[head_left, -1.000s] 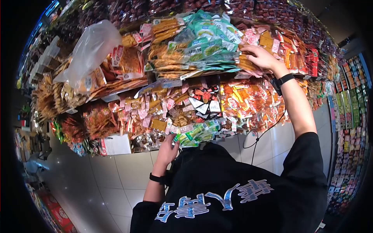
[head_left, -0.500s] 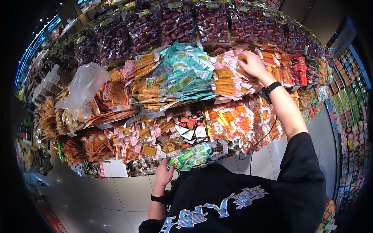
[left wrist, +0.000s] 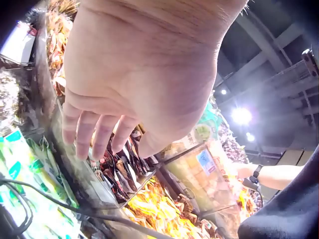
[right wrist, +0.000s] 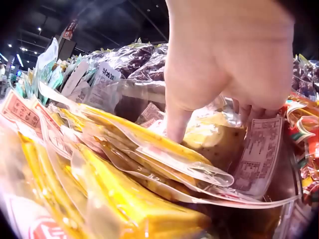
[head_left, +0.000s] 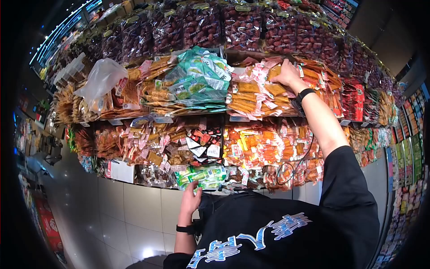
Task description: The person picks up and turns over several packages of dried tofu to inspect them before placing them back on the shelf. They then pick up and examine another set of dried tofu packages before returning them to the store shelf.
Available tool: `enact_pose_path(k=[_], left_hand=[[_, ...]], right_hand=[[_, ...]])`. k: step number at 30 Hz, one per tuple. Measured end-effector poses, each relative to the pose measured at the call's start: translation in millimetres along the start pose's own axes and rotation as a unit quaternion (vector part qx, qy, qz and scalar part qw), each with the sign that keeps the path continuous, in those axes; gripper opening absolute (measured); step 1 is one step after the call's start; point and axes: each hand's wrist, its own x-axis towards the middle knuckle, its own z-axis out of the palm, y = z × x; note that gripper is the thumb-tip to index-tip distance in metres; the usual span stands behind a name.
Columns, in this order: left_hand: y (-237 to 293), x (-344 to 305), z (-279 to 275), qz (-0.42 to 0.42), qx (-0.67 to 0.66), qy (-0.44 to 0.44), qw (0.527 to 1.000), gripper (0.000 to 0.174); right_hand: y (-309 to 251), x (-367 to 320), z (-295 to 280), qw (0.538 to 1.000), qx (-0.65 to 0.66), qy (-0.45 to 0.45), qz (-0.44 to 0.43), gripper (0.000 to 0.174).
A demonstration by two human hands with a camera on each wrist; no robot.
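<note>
Among clear packets of yellow-orange food with pink labels [head_left: 246,87], my right hand [head_left: 288,76] reaches into the upper bin. In the right wrist view the thumb of that hand [right wrist: 229,59] is on one side of a clear packet [right wrist: 259,154] and its fingers curl at the far side, their tips partly hidden; it grips this packet. Other yellow packets [right wrist: 124,194] lean in front. My left hand [head_left: 190,201] is at the display's front edge beside green packets [head_left: 204,176], its fingers loosely bent and holding nothing in the left wrist view [left wrist: 139,74].
Teal packets [head_left: 197,76] are piled left of the yellow ones, with a translucent plastic bag [head_left: 102,80] further left. Red-brown bagged goods [head_left: 242,27] stand behind. A lower row holds orange packets [head_left: 255,145]; a black cable [head_left: 309,150] hangs over it.
The view has shifted over the display. My right hand has moved from the front of the yellow packets further back and into the bin. My left hand stays near the green packets.
</note>
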Motion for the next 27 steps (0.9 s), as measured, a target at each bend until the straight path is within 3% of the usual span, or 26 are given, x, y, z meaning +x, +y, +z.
enact_pose_path(k=[5,8,13,17,25,27], left_hand=[[8,-22,21,-0.032,-0.003,-0.004,0.999,0.037],[17,-27,23,-0.031,0.004,-0.004,1.0,0.037],[20,-33,22,-0.016,0.021,0.02,0.999,0.038],[32,-43,22,-0.039,-0.018,0.025,0.999,0.036],[25,-58,21,-0.04,0.0,0.041,0.998,0.039],[22,-62,21,-0.051,-0.014,0.042,0.998,0.039]], right_hand=[[5,5,1,0.996,0.025,-0.059,-0.07,0.088],[1,-7,-3,0.997,-0.003,-0.005,-0.079,0.079],[-3,-3,6,0.997,-0.025,-0.032,-0.071,0.088],[0,0,14,0.991,0.01,-0.032,-0.126,0.083],[4,5,15,0.996,-0.017,-0.055,-0.07,0.093],[6,10,19,0.995,-0.013,-0.061,-0.071,0.089]])
